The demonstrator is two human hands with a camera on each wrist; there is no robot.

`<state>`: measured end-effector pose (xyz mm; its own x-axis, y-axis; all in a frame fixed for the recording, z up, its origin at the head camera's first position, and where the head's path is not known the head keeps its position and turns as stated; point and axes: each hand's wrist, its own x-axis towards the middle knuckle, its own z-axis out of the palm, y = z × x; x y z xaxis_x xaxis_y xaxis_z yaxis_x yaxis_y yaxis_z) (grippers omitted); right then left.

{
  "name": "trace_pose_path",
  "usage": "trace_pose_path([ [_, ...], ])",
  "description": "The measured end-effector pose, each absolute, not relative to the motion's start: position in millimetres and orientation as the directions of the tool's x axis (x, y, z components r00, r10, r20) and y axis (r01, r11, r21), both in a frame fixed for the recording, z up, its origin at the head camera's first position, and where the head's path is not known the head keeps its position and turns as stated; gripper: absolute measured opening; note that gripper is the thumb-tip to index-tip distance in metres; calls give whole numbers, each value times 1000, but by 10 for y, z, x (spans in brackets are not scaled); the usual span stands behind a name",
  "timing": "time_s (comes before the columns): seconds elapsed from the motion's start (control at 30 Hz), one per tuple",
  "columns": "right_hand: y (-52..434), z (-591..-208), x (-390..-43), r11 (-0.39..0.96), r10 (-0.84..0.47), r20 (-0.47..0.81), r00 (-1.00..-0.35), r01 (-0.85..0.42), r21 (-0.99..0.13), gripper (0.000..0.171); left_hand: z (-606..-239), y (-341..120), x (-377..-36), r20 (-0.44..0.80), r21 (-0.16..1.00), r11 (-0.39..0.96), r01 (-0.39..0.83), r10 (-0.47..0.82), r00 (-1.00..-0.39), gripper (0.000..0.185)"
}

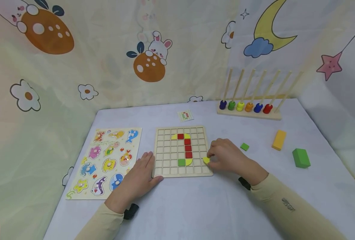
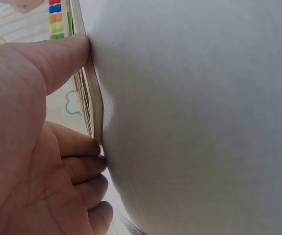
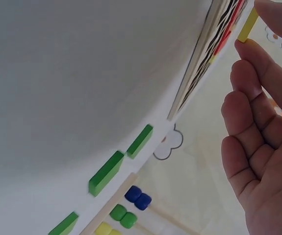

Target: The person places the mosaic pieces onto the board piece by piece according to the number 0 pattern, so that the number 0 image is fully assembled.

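Observation:
A wooden grid board (image 1: 169,169) lies flat on the table. Red tiles (image 1: 187,148), yellow rounded tiles (image 1: 188,162) and a green square tile (image 1: 181,162) form a hooked shape on it. My left hand (image 1: 141,171) rests at the board's lower left corner, fingers along the left side and thumb at the front edge; in the left wrist view the thumb (image 2: 69,58) touches the board's side. Between thumb and index finger, my right hand (image 1: 225,155) pinches a yellow rounded tile (image 1: 206,160) over the board's right edge. That tile (image 3: 248,25) appears edge-on in the right wrist view.
An animal knob puzzle (image 1: 105,150) lies left of the board. Behind it is a small pattern card (image 1: 185,115). A peg rack with coloured beads (image 1: 249,113) stands at the back right. Right of my hand lie a green tile (image 1: 244,146), an orange block (image 1: 279,140) and a green block (image 1: 301,158).

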<state>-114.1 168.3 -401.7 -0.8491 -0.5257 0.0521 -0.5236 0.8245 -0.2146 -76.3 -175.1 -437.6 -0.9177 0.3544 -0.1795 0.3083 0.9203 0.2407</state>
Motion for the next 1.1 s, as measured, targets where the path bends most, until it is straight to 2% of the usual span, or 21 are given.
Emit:
trace_pose_path([
  [0.73, 978, -3948, -1292, 738, -627, 90, -774, -627, -250, 15, -4368, -1743, -769, -187, 235, 925, 299, 345, -920, 96],
  [1.1, 685, -4013, -1350, 728, -662, 25, -749, -651, -213, 14, -4368, -1744, -775, -196, 236, 928, 289, 337, -921, 97],
])
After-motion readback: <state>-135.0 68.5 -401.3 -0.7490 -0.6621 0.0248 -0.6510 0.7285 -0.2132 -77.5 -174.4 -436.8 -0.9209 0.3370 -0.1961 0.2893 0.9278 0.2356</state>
